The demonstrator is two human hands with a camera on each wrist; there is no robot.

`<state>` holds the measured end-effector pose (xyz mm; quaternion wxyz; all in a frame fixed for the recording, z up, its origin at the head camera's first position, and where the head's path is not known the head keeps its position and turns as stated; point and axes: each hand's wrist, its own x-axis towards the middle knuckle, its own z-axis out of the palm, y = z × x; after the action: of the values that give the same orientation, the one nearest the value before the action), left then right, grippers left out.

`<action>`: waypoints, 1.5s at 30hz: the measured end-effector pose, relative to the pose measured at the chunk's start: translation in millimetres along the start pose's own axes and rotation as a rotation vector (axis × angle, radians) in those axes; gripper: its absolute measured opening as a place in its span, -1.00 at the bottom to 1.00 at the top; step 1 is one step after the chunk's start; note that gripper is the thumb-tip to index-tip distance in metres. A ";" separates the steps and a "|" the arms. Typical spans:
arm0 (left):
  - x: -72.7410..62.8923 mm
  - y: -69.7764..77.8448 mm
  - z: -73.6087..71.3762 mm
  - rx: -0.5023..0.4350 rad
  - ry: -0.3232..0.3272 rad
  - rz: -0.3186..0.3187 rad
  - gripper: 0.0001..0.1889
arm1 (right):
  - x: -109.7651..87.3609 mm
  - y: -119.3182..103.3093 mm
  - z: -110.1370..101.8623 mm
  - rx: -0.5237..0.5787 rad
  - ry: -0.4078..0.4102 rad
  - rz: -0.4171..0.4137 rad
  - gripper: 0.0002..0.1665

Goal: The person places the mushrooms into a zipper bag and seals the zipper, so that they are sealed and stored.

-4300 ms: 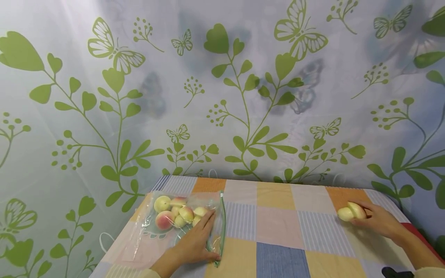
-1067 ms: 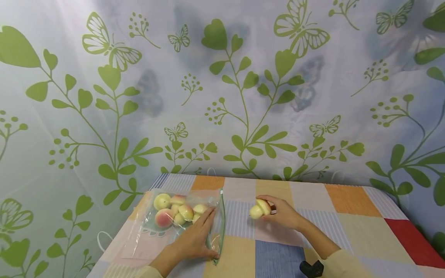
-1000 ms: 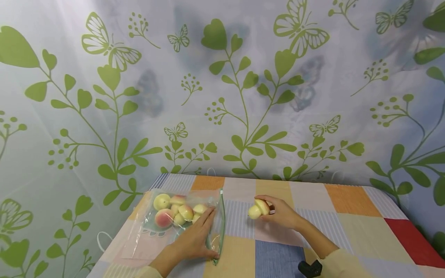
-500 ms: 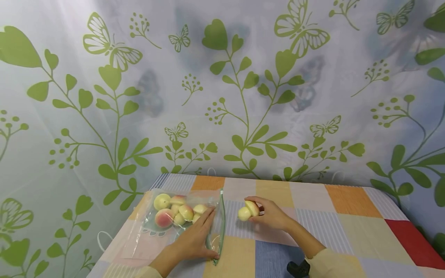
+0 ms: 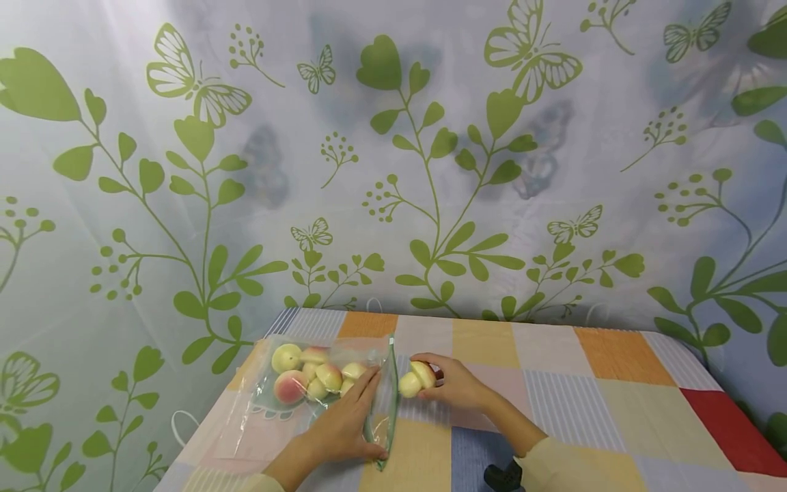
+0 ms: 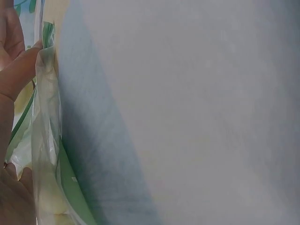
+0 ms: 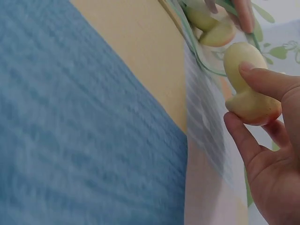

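My right hand (image 5: 458, 386) pinches a pale yellow toy mushroom (image 5: 417, 379) with a reddish cap between thumb and fingers. The mushroom's stem points left, right at the green-edged mouth of a clear zip bag (image 5: 246, 424). In the right wrist view, thumb and fingertips grip the mushroom (image 7: 251, 89) from opposite sides. Several similar toy mushrooms (image 5: 291, 387) lie inside the bag. Spread across the bag near its mouth, my left hand (image 5: 344, 424) has its fingers stretched out. In the left wrist view, its thumb (image 6: 23, 70) touches the bag's green lip.
A patchwork cloth (image 5: 498, 342) covers the table. Behind it hangs a curtain (image 5: 455, 171) printed with green leaves and butterflies. A black object (image 5: 504, 476) sits by the right sleeve. A white loop (image 5: 184, 424) shows beyond the table's left edge.
My right hand has carried the mushroom leftward from the table's right side to the bag mouth. The left hand and the bag stay nearly where they were.
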<state>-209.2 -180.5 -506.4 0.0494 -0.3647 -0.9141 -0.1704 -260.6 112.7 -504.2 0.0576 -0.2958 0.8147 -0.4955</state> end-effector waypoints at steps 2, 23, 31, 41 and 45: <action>-0.6 0.0 0.2 0.001 0.000 0.003 0.49 | 3.0 -1.3 4.5 0.002 -0.004 0.007 -0.16; 1.5 1.5 2.6 0.065 0.099 0.017 -0.03 | 21.5 -4.8 24.6 -0.040 -0.043 0.020 -0.17; 1.2 3.3 4.9 0.065 0.145 0.027 -0.02 | 26.6 -6.3 31.3 -0.075 -0.017 0.020 -0.18; -1.1 13.2 7.1 0.123 0.242 -0.045 -0.20 | 28.4 -6.0 31.8 -0.071 -0.012 0.035 -0.15; -0.8 14.1 7.9 0.054 0.236 -0.076 -0.33 | 28.9 -5.1 32.1 -0.066 -0.010 0.027 -0.15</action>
<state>-198.7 -168.7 -510.1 0.1599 -0.3058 -0.9193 -0.1894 -269.6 70.6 -510.3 0.0586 -0.2892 0.8341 -0.4660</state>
